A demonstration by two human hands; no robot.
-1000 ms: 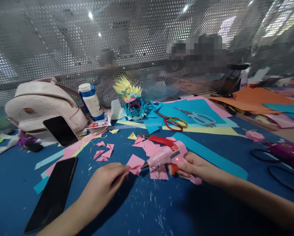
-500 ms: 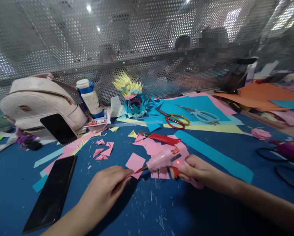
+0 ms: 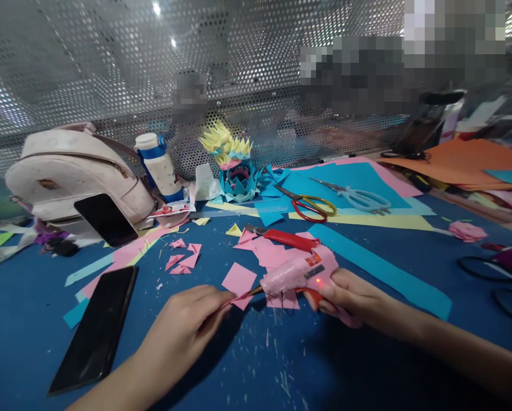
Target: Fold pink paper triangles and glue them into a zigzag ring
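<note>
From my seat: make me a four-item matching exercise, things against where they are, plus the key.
1. glue gun
2. pink paper piece
3. pale blue scissors
4. water bottle

A. lying on a blue sheet
B. gripped in the right hand
C. standing beside the backpack
D. pinched by the left hand

Pairs: 1-B; 2-D; 3-A; 4-C

The left hand (image 3: 191, 314) is held just left of the glue gun (image 3: 298, 274), its back turned upward, thumb and fingers pinched together beside the nozzle. The glue gun's handle is gripped by the right hand (image 3: 343, 294). Both bare forearms (image 3: 444, 337) are angled inward toward the glue gun.
</note>
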